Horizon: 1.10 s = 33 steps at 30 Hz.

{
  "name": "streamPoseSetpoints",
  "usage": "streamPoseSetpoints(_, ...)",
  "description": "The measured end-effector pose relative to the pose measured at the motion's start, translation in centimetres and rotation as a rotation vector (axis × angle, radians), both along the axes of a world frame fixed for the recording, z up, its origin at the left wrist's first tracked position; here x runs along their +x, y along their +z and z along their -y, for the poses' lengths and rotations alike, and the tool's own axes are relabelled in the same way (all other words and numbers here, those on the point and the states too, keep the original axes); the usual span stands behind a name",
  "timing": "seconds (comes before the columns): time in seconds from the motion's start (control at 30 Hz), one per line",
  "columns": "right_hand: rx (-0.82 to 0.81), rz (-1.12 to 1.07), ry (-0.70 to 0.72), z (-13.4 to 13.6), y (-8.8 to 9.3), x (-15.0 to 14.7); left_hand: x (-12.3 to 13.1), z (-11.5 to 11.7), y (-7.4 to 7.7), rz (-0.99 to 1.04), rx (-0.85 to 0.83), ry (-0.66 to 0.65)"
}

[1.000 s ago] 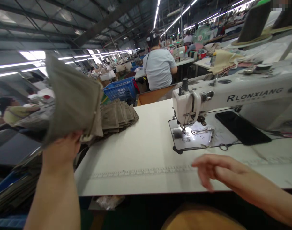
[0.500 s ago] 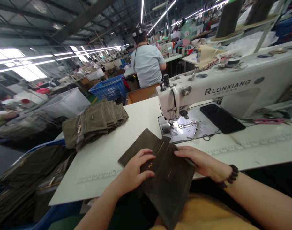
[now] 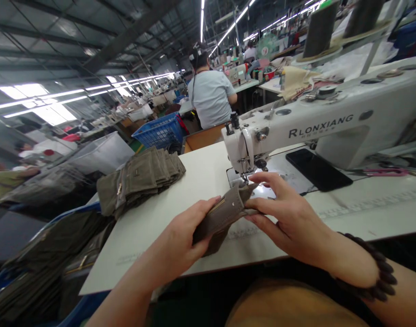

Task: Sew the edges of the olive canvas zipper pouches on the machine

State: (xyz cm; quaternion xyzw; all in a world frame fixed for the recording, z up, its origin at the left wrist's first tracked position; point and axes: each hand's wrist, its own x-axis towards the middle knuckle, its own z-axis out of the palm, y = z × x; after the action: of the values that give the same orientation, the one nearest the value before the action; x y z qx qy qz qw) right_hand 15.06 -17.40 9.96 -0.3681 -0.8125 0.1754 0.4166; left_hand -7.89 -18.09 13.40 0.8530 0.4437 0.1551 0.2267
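Note:
An olive-brown fabric pouch (image 3: 224,213) with a zipper is folded over and raised off the table, just in front of the needle area of a white sewing machine (image 3: 242,145). Round its near left end, my left hand (image 3: 185,236) is closed. My right hand (image 3: 286,218) pinches the pouch's right edge between thumb and fingers, close to the presser foot. A dark beaded bracelet circles my right wrist. The pouch's underside and part of the lit needle plate are hidden by the fabric and my fingers.
Similar pouches lie in a stack (image 3: 142,177) at the table's left. More fill a blue bin (image 3: 51,254) below that edge. A black phone (image 3: 318,169) and pink-handled scissors (image 3: 387,172) rest right of the needle. Ahead, a person (image 3: 211,97) sits with their back to me beside a blue crate (image 3: 158,131).
The pouch, spread open before, is now folded and lifted toward the needle. My right hand has moved forward to its far edge; my left hand has wrapped around its near end.

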Motion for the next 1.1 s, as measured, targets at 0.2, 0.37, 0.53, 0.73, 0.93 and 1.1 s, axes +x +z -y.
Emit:
streamPoseSetpoints(0.2,-0.481,0.16,0.355,-1.3,0.2,0.8,-0.2,-1.7,0.9,0.152,-0.468,0.013)
streamPoseSetpoints(0.37,-0.508,0.121,0.314,-0.8,-1.6,-0.7,0.3,-3.0,-1.0,0.27,-0.709,0.031)
streamPoseSetpoints(0.53,-0.543,0.113,0.325,-0.1,-2.0,-1.1,1.2,-3.7,-2.3,0.367,-0.64,0.05)
streamPoseSetpoints(0.73,-0.639,0.186,0.362,-0.1,-2.0,-0.4,1.2,-3.5,-2.1,0.34,-0.533,0.157)
streamPoseSetpoints(0.93,-0.655,0.168,0.311,-0.2,-2.8,-0.8,1.4,-3.2,-2.1,0.458,-0.608,0.164)
streamPoseSetpoints(1.1,-0.605,0.218,0.285,-0.4,-2.8,-0.9,1.3,-3.5,-2.7,0.561,-0.739,0.242)
